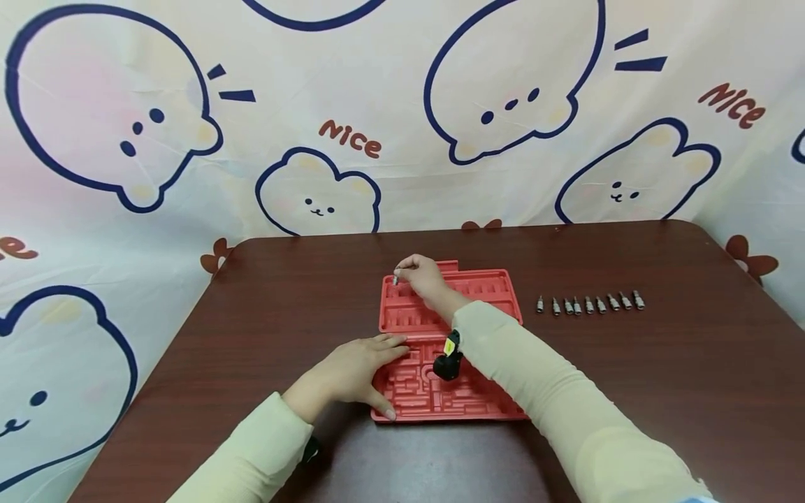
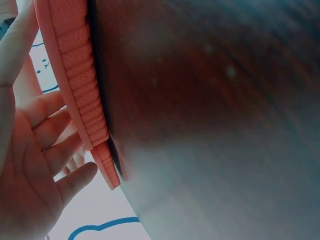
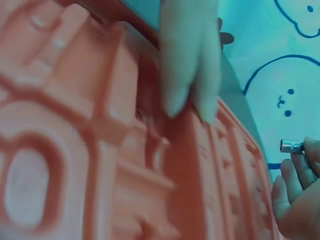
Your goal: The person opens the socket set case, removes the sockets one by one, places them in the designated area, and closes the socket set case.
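Note:
My right hand pinches a small silver bit socket between thumb and fingers. It is over the upper left corner of an open red moulded tool case. The socket shows as a short metal cylinder in the right wrist view. At the case's left side, my left hand rests with spread fingers, its thumb on the near left corner and its fingertips near the fold. In the left wrist view its palm faces the red side wall. Shaped recesses fill both halves of the case; my right forearm hides part of them.
Several silver bit sockets stand in a slightly uneven row on the dark brown table, right of the case. A black wrist camera hangs over the lower half. Behind the table is a cartoon-printed cloth.

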Demonstrator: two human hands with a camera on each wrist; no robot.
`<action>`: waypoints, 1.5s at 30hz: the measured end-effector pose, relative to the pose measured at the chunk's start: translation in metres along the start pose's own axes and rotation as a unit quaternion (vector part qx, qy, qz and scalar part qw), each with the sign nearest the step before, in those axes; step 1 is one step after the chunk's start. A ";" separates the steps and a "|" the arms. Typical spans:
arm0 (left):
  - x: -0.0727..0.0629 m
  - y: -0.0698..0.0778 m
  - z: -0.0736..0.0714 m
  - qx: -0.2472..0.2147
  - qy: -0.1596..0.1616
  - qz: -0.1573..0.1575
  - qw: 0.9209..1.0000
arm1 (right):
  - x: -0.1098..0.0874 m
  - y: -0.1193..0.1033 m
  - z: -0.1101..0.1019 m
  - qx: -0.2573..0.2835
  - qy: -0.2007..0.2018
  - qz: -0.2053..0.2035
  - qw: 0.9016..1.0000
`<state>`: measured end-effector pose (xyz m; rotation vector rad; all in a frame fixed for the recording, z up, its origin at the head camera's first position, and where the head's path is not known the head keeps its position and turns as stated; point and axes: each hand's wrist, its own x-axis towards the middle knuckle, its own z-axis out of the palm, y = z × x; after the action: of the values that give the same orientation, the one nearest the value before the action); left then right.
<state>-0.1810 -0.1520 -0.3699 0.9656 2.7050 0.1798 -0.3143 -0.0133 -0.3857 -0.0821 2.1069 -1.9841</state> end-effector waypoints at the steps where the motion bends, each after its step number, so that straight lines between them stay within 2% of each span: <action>1: 0.000 0.000 0.000 0.001 0.001 -0.001 1.000 | -0.002 -0.002 -0.004 -0.002 -0.004 -0.001 1.000; 14: 0.001 0.004 -0.002 -0.003 0.000 -0.007 1.000 | -0.033 -0.021 -0.077 0.018 -0.008 -0.022 1.000; 26: 0.002 0.003 -0.001 -0.005 0.002 -0.019 1.000 | -0.061 -0.019 -0.162 0.011 0.028 -0.020 0.999; 31: 0.002 0.004 0.000 -0.004 -0.001 -0.016 1.000 | -0.077 -0.013 -0.201 0.010 0.058 -0.026 0.998; 38: 0.002 0.004 -0.001 -0.006 -0.004 -0.024 1.000 | -0.093 0.000 -0.246 0.042 0.099 -0.034 0.994; 42: 0.002 0.004 -0.001 -0.011 -0.002 -0.024 1.000 | -0.102 0.011 -0.274 0.021 0.148 -0.034 0.988; 45: 0.002 0.003 0.000 -0.011 0.000 -0.022 1.000 | -0.107 0.019 -0.294 -0.027 0.191 -0.024 0.981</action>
<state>-0.1806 -0.1480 -0.3700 0.9008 2.7166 0.1999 -0.2720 0.2969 -0.3769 0.2631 2.4074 -2.1081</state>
